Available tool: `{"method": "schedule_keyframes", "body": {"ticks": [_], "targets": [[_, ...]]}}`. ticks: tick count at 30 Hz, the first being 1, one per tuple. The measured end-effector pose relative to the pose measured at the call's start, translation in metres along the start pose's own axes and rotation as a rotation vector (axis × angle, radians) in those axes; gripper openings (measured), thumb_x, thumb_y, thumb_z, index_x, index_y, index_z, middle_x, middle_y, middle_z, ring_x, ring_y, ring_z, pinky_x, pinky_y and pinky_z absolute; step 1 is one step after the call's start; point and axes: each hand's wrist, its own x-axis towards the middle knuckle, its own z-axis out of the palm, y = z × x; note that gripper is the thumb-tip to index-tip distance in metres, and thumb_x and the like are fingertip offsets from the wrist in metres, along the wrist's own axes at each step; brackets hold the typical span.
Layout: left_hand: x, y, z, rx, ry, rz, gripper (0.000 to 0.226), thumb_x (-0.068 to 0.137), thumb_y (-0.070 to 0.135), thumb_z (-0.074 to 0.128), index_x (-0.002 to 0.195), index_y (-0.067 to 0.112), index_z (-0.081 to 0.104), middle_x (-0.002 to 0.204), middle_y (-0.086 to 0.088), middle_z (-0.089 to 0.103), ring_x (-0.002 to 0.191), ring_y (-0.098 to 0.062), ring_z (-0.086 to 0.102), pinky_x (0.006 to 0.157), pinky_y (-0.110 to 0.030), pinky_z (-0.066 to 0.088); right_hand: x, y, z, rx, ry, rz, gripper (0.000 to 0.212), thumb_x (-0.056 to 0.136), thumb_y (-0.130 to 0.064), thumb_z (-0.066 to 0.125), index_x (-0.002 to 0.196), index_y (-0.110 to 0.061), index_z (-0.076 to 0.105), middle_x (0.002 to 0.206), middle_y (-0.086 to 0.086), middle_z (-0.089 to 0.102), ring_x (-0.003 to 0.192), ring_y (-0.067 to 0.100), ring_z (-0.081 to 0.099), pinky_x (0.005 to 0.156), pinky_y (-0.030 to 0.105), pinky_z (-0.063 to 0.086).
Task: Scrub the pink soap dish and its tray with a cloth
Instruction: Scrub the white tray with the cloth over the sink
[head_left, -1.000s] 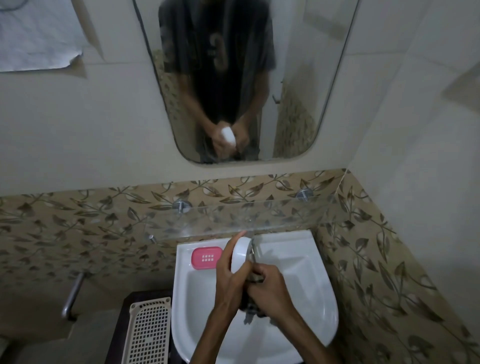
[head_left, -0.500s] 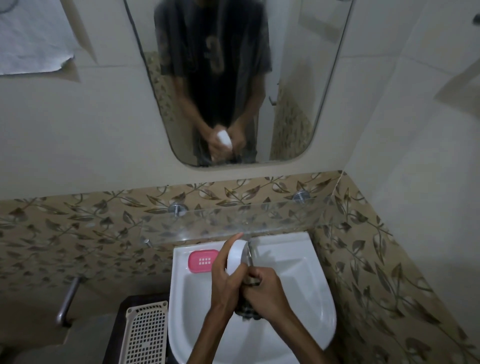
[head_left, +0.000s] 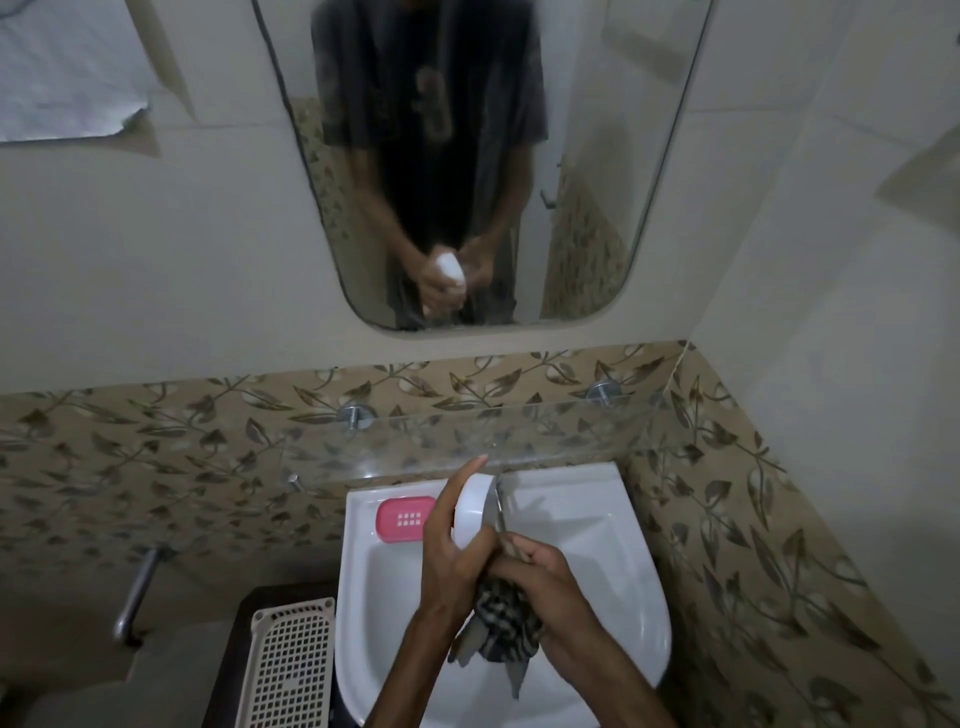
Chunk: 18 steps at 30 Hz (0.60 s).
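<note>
Left hand curled round the white tray, lower centre over the sink; right hand clamped on the striped cloth. Pink soap dish parked on the sink's upper-left rim. Probably light, stiff plastic, slippery wet, so best held by the edges.

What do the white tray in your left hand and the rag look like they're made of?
The white tray, held by the left hand: likely smooth, glossy plastic, given its even sheen and rounded moulded rim. The rag, gripped by the right hand: soft woven fabric, striped or checked, bunched and hanging limp over the sink.
</note>
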Motion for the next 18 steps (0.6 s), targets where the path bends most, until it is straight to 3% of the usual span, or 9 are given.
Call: {"method": "schedule_keyframes", "body": {"ticks": [4, 7, 11, 13, 16, 18], "targets": [[0.0, 0.001, -0.003, -0.025, -0.006, -0.02, 0.062, 0.085, 0.043, 0.058, 0.145, 0.029, 0.058, 0.148, 0.013, 0.061, 0.141, -0.012, 0.053, 0.114, -0.035, 0.042, -0.006, 0.005, 0.005, -0.125, 0.002, -0.16, 0.033, 0.076, -0.012, 0.073, 0.107, -0.006, 0.079, 0.099, 0.015, 0.08, 0.089, 0.022, 0.076, 0.081, 0.031, 0.061], [-0.004, 0.003, -0.005, -0.044, -0.04, -0.051, 0.063, 0.086, 0.04, 0.059, 0.147, 0.027, 0.057, 0.149, 0.008, 0.061, 0.141, -0.018, 0.053, 0.113, -0.039, 0.044, -0.006, 0.006, 0.008, -0.253, 0.038, -0.288, 0.023, 0.077, -0.007, 0.071, 0.1, -0.008, 0.078, 0.089, 0.021, 0.077, 0.078, 0.024, 0.073, 0.075, 0.042, 0.061], [-0.005, 0.016, -0.005, -0.089, -0.101, -0.19, 0.047, 0.082, 0.043, 0.063, 0.127, 0.053, 0.065, 0.13, 0.014, 0.069, 0.124, -0.009, 0.064, 0.096, -0.024, 0.053, -0.01, 0.009, 0.01, -0.285, 0.069, -0.356, 0.014, 0.078, -0.011, 0.075, 0.092, -0.013, 0.078, 0.077, 0.02, 0.074, 0.066, 0.03, 0.073, 0.064, 0.05, 0.061], [-0.007, 0.02, -0.004, -0.152, -0.136, -0.315, 0.039, 0.078, 0.049, 0.067, 0.116, 0.056, 0.07, 0.125, 0.008, 0.072, 0.118, -0.011, 0.068, 0.091, -0.026, 0.056, -0.011, 0.011, 0.009, -0.286, 0.082, -0.371, 0.01, 0.081, -0.014, 0.08, 0.09, -0.017, 0.078, 0.071, 0.015, 0.074, 0.059, 0.034, 0.073, 0.057, 0.051, 0.062], [-0.006, 0.023, -0.009, -0.344, -0.138, -0.553, 0.054, 0.074, 0.063, 0.073, 0.121, 0.035, 0.078, 0.124, -0.012, 0.076, 0.109, -0.024, 0.073, 0.083, -0.03, 0.058, -0.009, 0.01, 0.003, -0.468, 0.122, -0.49, 0.011, 0.081, -0.015, 0.081, 0.085, -0.025, 0.077, 0.069, 0.001, 0.073, 0.055, 0.024, 0.07, 0.053, 0.046, 0.061], [-0.004, 0.026, -0.014, -0.431, -0.172, -0.65, 0.068, 0.074, 0.066, 0.074, 0.122, 0.018, 0.079, 0.121, -0.02, 0.076, 0.106, -0.031, 0.074, 0.087, -0.039, 0.058, -0.006, 0.009, -0.004, -0.659, 0.142, -0.569, 0.018, 0.075, -0.013, 0.079, 0.088, -0.026, 0.077, 0.074, -0.009, 0.074, 0.061, 0.012, 0.071, 0.059, 0.038, 0.062]]}}
